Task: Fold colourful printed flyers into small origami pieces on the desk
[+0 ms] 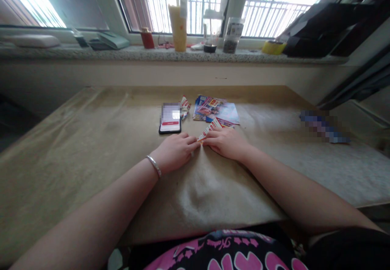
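A folded piece of printed paper [210,128], white with red lettering and a coloured edge, lies at a slant on the table between my two hands. My left hand [176,150], with a silver bangle on its wrist, has its fingers closed at the paper's near left corner. Bent fingers of my right hand [227,143] press on the same paper from the right and cover part of it. The fingertips of both hands are close together. Just beyond my left hand lies a phone [170,128] with a lit screen. Beside it is a small folded paper shape [185,106].
A pile of colourful printed sheets [230,111] lies behind my right hand. Farther right is a blurred dark-blue item [324,128]. The tan-covered table [91,148] meets a wall below the windowsill [122,53], where a tall yellow cup [178,28] and several containers stand.
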Tool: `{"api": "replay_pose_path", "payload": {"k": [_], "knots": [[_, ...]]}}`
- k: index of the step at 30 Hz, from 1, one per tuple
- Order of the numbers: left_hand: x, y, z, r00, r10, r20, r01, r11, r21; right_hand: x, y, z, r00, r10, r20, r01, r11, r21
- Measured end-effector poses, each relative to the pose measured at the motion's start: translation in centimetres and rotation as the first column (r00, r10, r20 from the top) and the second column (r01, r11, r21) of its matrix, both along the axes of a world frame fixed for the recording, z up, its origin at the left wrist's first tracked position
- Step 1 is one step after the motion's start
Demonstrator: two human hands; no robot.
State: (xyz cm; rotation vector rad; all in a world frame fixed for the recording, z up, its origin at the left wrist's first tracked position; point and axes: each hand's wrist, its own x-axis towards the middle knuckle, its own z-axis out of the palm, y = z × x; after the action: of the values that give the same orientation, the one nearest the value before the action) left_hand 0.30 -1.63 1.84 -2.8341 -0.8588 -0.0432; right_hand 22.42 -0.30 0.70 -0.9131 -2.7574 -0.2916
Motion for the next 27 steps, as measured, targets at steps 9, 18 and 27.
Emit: {"api": "replay_pose_path", "payload": {"k": [9,18,27], "knots": [[0.3,-0.2,0.1,1.0,0.028,0.003,-0.028,1.0,0.013,0.1,0.1,0.0,1.0,0.008,0.006,-0.008,1.0,-0.013],[-0.3,0.1,0.8,0.999,0.035,-0.008,-0.035,0.999,-0.007,1.4,0.2,0.5,1.0,-0.007,0.018,0.008,0.999,-0.038],[-0.8,0.2,1.3,0.998,0.046,-0.031,-0.046,0.999,-0.007,1.8,0.2,0.6,1.0,-0.006,0.012,0.006,0.999,-0.043]]}}
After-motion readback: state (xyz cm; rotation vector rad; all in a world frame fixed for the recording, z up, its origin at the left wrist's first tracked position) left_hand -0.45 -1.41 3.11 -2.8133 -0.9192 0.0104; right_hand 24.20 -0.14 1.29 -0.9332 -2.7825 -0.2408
